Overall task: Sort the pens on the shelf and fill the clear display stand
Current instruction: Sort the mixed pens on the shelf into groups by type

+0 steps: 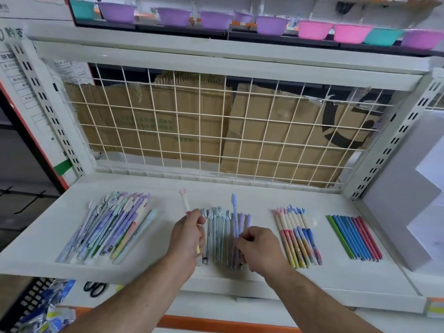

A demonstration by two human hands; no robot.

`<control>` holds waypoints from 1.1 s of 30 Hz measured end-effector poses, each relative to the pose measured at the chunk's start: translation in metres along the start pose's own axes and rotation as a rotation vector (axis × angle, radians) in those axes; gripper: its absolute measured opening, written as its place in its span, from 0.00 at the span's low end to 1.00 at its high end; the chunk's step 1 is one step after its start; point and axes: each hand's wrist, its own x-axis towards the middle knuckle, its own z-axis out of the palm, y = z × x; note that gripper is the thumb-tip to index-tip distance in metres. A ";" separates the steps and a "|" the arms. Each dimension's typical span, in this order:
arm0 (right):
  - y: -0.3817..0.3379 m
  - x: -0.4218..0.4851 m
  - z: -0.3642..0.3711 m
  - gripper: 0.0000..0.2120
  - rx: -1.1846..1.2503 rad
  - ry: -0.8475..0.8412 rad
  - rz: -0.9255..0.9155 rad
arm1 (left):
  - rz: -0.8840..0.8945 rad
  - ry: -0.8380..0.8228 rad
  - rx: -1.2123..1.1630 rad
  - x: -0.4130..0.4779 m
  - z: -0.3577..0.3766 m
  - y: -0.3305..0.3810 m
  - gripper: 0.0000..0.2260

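Observation:
Several groups of pens lie on the white shelf (240, 191). A loose mixed pile (113, 224) is at the left, and a middle row of grey and purple pens (218, 227) sits between my hands. Further right are gradient pens (298, 236) and thin green, blue and red pens (355, 236). My left hand (187, 234) grips a white pen with a pink top (184, 200) that sticks up past the fingers. My right hand (259, 246) pinches a light blue pen (235, 212) pointing away from me. No clear display stand is visible.
A white wire grid (216, 131) with cardboard behind it closes the back of the shelf. Purple, pink and teal bowls (271, 25) line the shelf above. Scissors (95, 288) and packaged goods (50, 308) lie below the front edge at the left.

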 end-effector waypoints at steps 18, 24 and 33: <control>-0.038 0.014 0.075 0.03 -0.218 -0.096 -0.052 | 0.074 0.035 0.267 0.016 -0.058 0.013 0.05; -0.039 0.023 0.092 0.01 -0.220 -0.092 -0.013 | 0.065 0.003 0.287 0.019 -0.069 0.019 0.03; -0.039 0.013 0.081 0.08 -0.187 0.000 -0.106 | 0.113 -0.086 0.346 0.017 -0.054 0.017 0.06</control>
